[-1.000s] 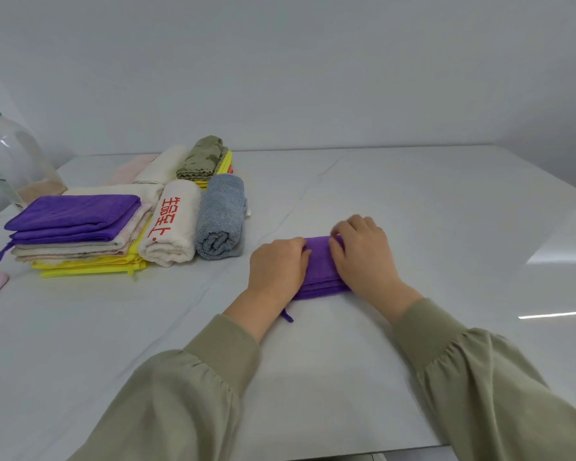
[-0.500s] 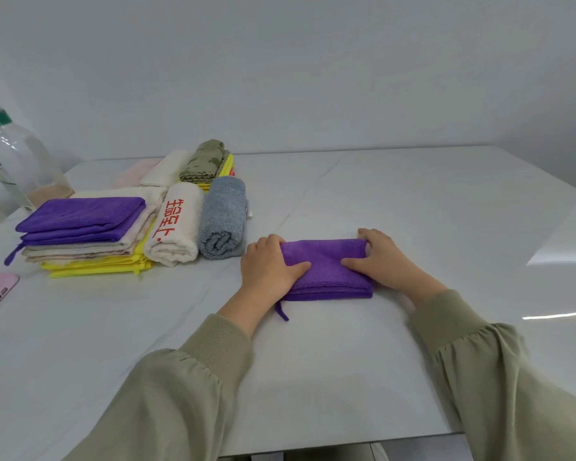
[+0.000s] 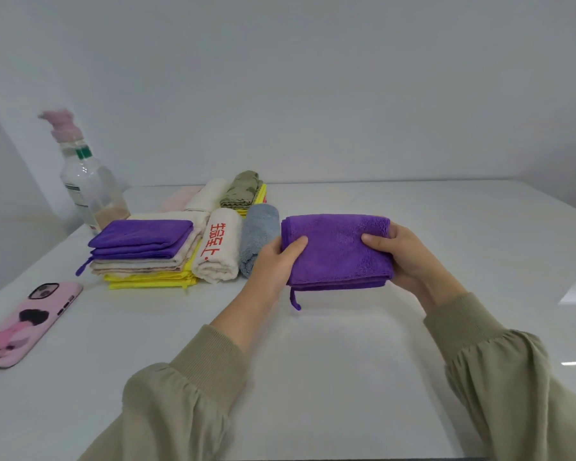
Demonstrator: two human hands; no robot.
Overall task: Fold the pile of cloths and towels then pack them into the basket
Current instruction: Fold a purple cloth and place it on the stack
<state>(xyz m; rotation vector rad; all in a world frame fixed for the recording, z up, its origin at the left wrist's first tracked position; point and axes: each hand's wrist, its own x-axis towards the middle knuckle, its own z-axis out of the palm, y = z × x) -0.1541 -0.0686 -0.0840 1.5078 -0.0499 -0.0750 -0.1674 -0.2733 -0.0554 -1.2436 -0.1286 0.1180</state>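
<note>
1. Folding looks nearly done: folded stack [image 3: 143,251] and rolled towels [image 3: 218,244] sit far left on the worktop [image 3: 346,361]. No loose pile in view.
2. Packing is left to do. No basket in view.
3. Purple cloth [image 3: 336,251], folded, centre, just right of the grey roll [image 3: 258,234], looks raised off the worktop.
4. Left hand [image 3: 273,261] pinches its left edge, thumb on top, fingers under.
5. Right hand [image 3: 403,257] pinches the right edge the same way.
</note>
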